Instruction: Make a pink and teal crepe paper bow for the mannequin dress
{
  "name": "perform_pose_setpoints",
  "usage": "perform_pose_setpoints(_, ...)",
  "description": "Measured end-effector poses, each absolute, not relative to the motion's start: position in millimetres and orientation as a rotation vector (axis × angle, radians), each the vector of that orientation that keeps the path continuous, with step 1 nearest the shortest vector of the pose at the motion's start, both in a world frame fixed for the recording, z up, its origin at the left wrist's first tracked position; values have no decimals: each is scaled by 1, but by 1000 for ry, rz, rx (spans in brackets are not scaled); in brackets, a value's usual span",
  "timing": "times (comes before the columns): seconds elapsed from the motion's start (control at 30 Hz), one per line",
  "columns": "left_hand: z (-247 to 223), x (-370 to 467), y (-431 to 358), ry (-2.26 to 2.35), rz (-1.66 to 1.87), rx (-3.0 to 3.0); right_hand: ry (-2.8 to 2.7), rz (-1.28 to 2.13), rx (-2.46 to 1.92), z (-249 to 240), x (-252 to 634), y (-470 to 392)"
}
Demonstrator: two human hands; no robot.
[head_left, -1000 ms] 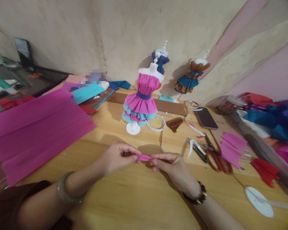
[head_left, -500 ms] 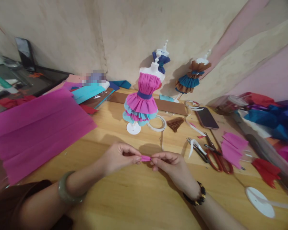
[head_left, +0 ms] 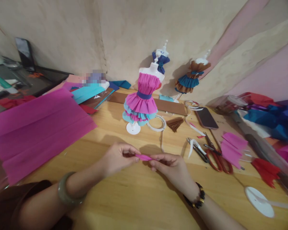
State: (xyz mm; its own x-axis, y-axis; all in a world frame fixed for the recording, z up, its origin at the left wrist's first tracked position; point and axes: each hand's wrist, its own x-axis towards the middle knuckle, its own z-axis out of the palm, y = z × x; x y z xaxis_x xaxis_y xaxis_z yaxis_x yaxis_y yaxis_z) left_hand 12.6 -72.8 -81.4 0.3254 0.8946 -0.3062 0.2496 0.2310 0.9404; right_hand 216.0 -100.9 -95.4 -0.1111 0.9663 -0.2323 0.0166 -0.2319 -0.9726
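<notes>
I see left hand (head_left: pixel 118 157) and right hand (head_left: pixel 171 166) pinching opposite ends of the pink strip (head_left: pixel 144 157) over the table (head_left: pixel 124 198), near the dress (head_left: pixel 144 104). Light, even tension seems best; it could tear.

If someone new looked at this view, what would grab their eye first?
Probably the ruffled pink and light-blue dress on the small mannequin near the picture's middle. Then the large pink sheet at the left. In front of the mannequin, the left hand and right hand pinch a small pink piece between them.
</notes>
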Motion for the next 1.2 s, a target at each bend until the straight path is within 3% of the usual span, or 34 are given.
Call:
perform_pose_setpoints(0.47, -77, 9, -73, 1216, 622, 1596, -1352, 1414, -1335, -99, 221, -102)
perform_pose_setpoints(1.2, -77, 15, -85, 1101, 661, 1638, -1955, 1009, -1157, -90, 214, -110)
